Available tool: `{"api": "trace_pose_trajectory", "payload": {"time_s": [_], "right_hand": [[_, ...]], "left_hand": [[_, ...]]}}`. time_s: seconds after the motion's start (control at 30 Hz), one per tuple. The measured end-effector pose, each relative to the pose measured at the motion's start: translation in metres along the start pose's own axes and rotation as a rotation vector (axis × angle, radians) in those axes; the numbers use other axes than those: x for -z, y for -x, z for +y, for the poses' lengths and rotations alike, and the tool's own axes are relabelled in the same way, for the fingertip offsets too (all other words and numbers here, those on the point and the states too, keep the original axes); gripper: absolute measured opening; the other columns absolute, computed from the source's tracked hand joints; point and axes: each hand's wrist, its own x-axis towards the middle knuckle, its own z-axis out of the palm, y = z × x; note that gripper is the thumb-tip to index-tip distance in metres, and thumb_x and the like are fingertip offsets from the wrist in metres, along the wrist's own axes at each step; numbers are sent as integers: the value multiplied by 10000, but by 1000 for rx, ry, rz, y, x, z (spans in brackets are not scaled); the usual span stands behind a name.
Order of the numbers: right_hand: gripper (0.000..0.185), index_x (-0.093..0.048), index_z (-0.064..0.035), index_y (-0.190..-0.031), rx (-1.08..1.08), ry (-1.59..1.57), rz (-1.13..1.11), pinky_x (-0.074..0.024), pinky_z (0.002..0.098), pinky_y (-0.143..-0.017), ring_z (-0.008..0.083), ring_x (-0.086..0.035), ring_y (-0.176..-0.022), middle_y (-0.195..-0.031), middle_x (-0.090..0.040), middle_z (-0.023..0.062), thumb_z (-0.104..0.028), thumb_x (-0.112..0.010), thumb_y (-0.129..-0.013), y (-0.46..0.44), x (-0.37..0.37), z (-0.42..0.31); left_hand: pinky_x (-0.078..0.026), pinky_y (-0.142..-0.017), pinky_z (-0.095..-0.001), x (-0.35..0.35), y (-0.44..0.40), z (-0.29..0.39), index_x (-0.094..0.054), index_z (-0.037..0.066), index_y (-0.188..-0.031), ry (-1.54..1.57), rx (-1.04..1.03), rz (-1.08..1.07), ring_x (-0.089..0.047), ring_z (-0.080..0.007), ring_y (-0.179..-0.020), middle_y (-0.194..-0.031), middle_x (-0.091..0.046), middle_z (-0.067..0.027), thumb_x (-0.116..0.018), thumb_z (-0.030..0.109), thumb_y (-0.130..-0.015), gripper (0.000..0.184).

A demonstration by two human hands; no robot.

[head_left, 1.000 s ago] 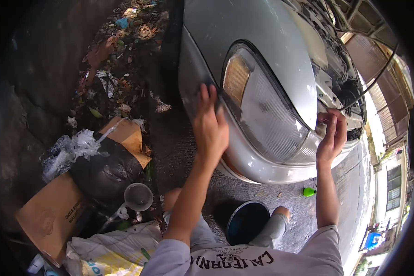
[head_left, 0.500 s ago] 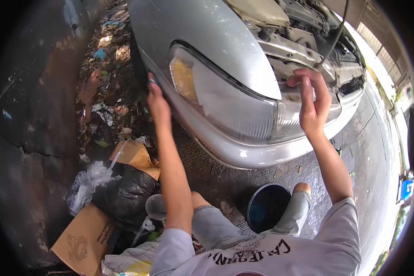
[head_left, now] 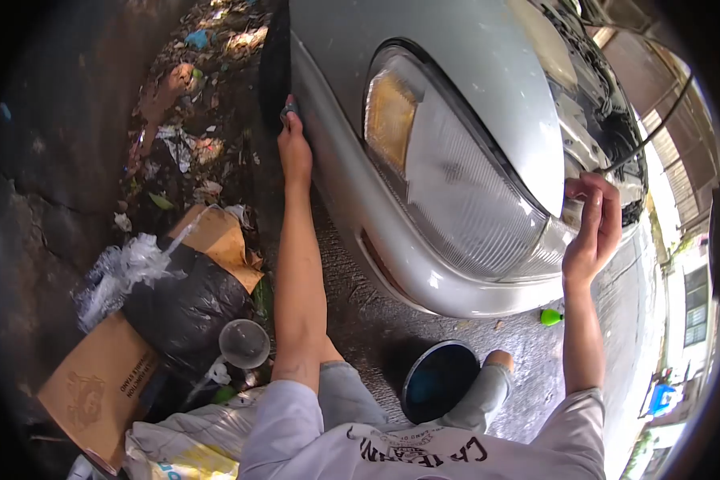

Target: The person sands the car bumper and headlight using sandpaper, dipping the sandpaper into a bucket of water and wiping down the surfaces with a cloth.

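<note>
My left hand is at the side edge of the silver car bumper, its fingers closed round something small and greyish that I cannot make out. My right hand is raised by the inner end of the headlight, beside the raised-hood engine bay. Its fingers are loosely bent with the thumb apart, and nothing shows in them; whether the fingertips touch the car I cannot tell. The headlight lens looks cloudy, with an amber turn signal at its outer end.
A dark bucket stands between my legs. On the left lie a black plastic bag, a cardboard box, a clear round container and leaf litter. A green object sits below the bumper. A thin rod rises at the right.
My view has shifted, so the car appears larger and further right. My left hand stays at the bumper's side, and my right hand stays near the headlight's inner end.
</note>
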Motion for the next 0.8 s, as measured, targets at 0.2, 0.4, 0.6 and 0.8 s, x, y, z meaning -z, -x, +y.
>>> {"api": "trace_pose_trajectory", "payload": {"time_s": [0.2,0.4,0.6,0.8], "right_hand": [[284,-600,40,-1086,57,154,3,-463,292,-780,163,-599,-825,-930,-633,94,-171,-416,-1039,-2,3,2],[312,-608,44,-1073,50,194,52,-469,320,-823,196,-590,-903,-985,-628,112,-203,-422,-1036,-3,3,6],[340,-625,41,-1047,16,204,57,-426,311,-821,172,-546,-903,-971,-616,92,-241,-435,-1031,-5,5,9],[324,-615,29,-1037,9,199,103,-411,301,-834,159,-536,-895,-936,-589,62,-251,-454,-1028,-7,0,6]], "left_hand": [[-311,-1121,-365,-33,177,-41,-387,53,-1473,-13,-178,120,-420,-286,-1358,-1481,-435,-155,-337,437,-1042,579],[-349,-1118,-398,-6,61,-13,-364,103,-1494,-133,67,-5,-426,-329,-1365,-1514,-388,-174,-328,361,-1047,517],[-349,-1121,-421,-22,148,-53,-352,120,-1500,-149,-175,145,-424,-351,-1350,-1488,-416,-175,-311,353,-1048,509],[-427,-1028,-450,4,48,-38,-340,81,-1491,-249,44,82,-534,-455,-1185,-1328,-560,-222,-311,377,-1046,535]]}}
